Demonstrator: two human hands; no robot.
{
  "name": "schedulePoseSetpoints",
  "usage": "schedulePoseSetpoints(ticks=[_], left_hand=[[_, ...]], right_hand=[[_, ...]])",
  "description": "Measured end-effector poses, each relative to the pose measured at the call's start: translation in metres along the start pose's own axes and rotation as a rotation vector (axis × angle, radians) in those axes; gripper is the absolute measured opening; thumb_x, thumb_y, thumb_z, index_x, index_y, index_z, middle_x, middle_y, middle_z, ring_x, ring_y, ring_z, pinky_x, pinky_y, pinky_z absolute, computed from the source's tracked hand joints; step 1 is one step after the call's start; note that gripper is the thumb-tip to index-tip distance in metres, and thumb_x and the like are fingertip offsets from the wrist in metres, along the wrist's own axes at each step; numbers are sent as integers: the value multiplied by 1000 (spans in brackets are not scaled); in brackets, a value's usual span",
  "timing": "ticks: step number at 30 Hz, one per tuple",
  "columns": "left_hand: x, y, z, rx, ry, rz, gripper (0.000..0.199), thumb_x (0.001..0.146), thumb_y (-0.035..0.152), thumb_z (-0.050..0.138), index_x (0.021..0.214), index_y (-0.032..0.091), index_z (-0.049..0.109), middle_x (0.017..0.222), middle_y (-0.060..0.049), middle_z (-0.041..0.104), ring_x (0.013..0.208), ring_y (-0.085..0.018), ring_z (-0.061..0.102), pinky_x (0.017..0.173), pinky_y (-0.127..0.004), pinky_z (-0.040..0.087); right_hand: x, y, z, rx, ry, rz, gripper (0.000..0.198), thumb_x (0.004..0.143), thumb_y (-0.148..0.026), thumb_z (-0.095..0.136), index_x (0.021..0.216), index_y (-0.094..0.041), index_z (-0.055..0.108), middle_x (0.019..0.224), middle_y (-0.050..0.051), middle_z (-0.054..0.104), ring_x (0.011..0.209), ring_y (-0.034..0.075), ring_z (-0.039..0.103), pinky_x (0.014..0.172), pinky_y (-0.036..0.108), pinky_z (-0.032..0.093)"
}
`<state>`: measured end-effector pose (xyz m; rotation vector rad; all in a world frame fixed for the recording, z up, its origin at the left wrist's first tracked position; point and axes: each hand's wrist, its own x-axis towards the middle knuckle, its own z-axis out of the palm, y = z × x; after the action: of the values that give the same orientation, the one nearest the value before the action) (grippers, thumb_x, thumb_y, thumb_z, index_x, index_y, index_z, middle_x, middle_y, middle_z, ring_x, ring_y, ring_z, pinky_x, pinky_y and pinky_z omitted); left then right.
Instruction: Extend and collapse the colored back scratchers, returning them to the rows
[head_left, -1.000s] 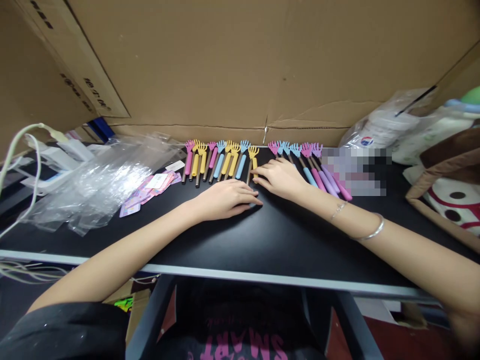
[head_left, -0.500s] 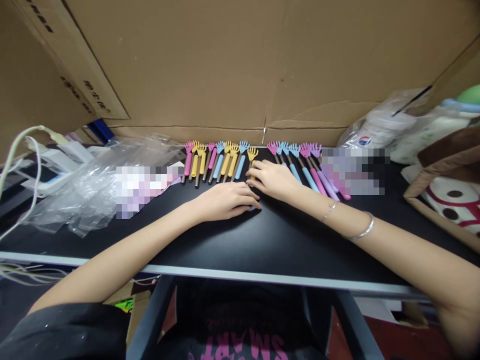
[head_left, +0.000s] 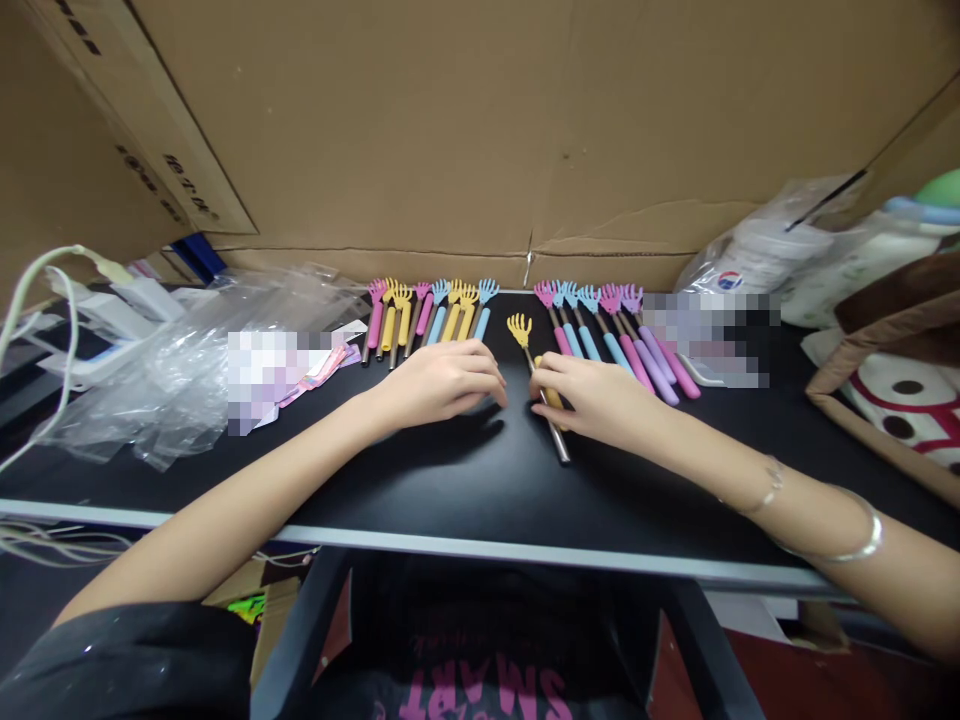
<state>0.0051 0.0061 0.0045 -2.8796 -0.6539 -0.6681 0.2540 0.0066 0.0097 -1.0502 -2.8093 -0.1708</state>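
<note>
- right hand (head_left: pixel 600 400) pinches a yellow back scratcher (head_left: pixel 538 385) at its grip, claw end pointing to 11 o'clock on the black table (head_left: pixel 465 480).
- left hand (head_left: pixel 439 380), fingers curled loosely and holding nothing, rests just at 9 o'clock of it.
- rows of scratchers (head_left: pixel 427 318) lie at 12 o'clock.

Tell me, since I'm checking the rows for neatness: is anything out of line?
Yes. One yellow scratcher lies askew in the gap between the two rows, under the right hand, pulled nearer the table edge. The left hand rests beside it.
</note>
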Motion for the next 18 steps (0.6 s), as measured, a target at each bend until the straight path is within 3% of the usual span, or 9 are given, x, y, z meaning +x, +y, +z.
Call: schedulePoseSetpoints(ticks=[3,9,13,18], left_hand=[[0,1,2,22,-26,-2,30,99,18,42,99,23,72,101,-1,74,102,-17,60,83,-27,49],[1,3,4,-14,-32,-12,25,99,22,46,101,21,71,103,-2,73,104,-17,59,86,-27,49],[1,3,8,-35,-70,-34,22,99,27,50,103,20,70,106,-4,71,104,-18,59,88,-29,48],[-1,4,13,-61,-173,-100,20,97,32,54,106,21,68,96,-3,70,90,-17,62,81,-27,46]], right_hand=[[-19,-3,-6,12,-8,-52,6,87,-20,59,92,-22,62,94,2,64,79,14,63,57,25,37],[-42,-9,-11,50,13,-124,22,85,-7,51,97,-22,61,94,3,65,81,15,63,62,25,42],[-46,-11,-11,74,-6,-116,27,83,-4,48,101,-21,60,95,3,65,83,17,63,67,27,46],[-39,-5,-8,124,-33,-87,23,84,-7,51,102,-20,59,96,4,63,83,17,63,66,27,45]])
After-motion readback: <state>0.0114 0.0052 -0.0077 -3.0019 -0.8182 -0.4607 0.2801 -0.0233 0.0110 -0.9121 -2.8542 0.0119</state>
